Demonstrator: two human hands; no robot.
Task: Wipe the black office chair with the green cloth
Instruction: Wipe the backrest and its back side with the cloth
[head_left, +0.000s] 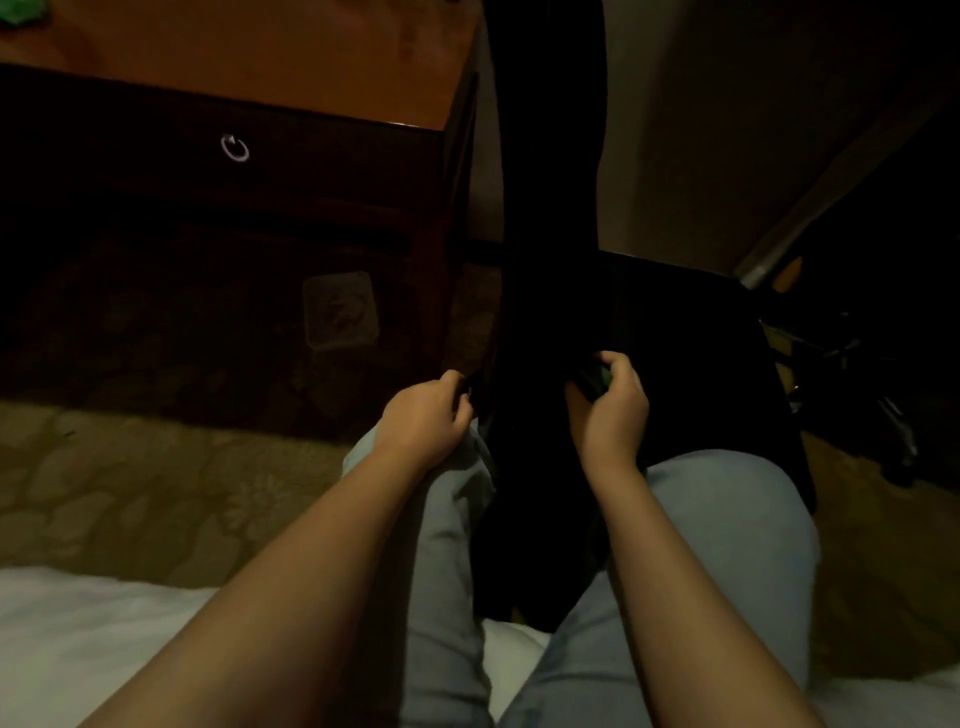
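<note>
Bed (78, 623): white, along the bottom edge
Jeans (727, 519): pale, lower centre, knees either side of the chair
Left hand (423, 410): centre, fingers curled at the chair's left edge; cannot tell whether gripping
Right hand (613, 410): centre, pinching the cloth
Green cloth (600, 376): dark scrap between right fingers, against the chair
Black office chair (675, 338): centre right
Counter (260, 52): wooden, upper left
</note>
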